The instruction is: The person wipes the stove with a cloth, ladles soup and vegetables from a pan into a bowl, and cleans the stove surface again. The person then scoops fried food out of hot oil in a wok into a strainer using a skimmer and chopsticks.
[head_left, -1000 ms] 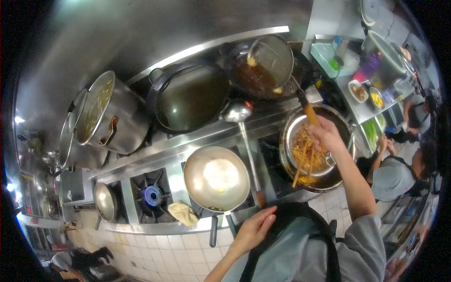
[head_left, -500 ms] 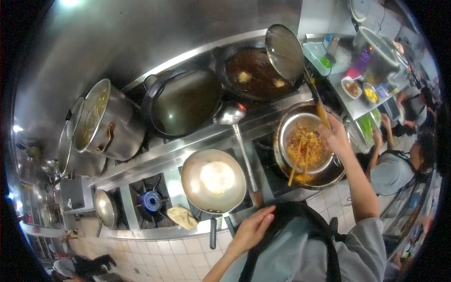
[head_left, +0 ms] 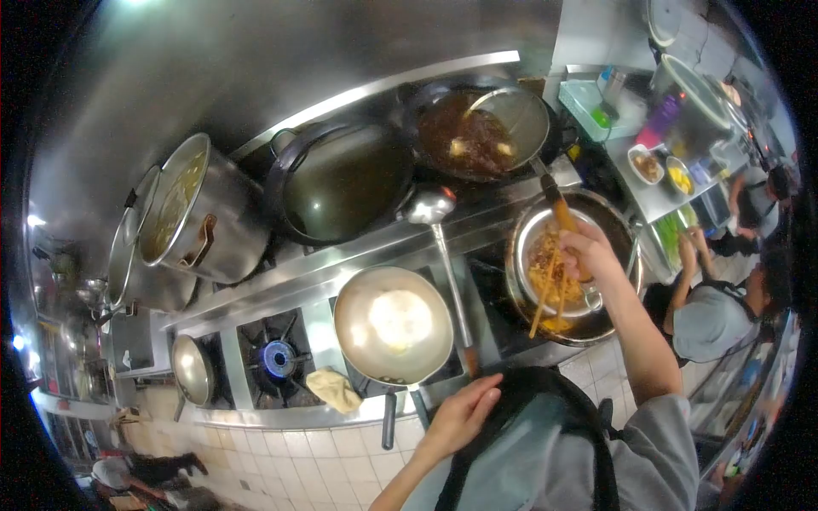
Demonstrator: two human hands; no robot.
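Observation:
My right hand (head_left: pixel 588 251) is closed around the wooden handle of a mesh skimmer (head_left: pixel 521 123). The skimmer's round head lies over the dark liquid in the back-right wok (head_left: pixel 430 146), where a couple of pale food pieces float. Beneath that hand stands a metal bowl (head_left: pixel 516 255) of fried-looking bits, set in a larger dark pan (head_left: pixel 588 334), with chopsticks (head_left: pixel 546 298) leaning in it. My left hand (head_left: pixel 464 415) is open and holds nothing, fingers straight, beside my apron (head_left: pixel 532 396) and near the wooden end of a long ladle (head_left: pixel 449 272).
A light metal pan (head_left: pixel 349 328) sits front centre, beside a folded cloth (head_left: pixel 334 390) and a lit burner (head_left: pixel 278 359). A second wok (head_left: pixel 345 192) and a tall stockpot (head_left: pixel 226 226) stand further back. Another person (head_left: pixel 720 311) works at the right near small bowls (head_left: pixel 645 164).
The skimmer's head has swung down from a raised, tilted position to lie over the wok's liquid. My right hand has dropped slightly; my left hand has stayed about where it was.

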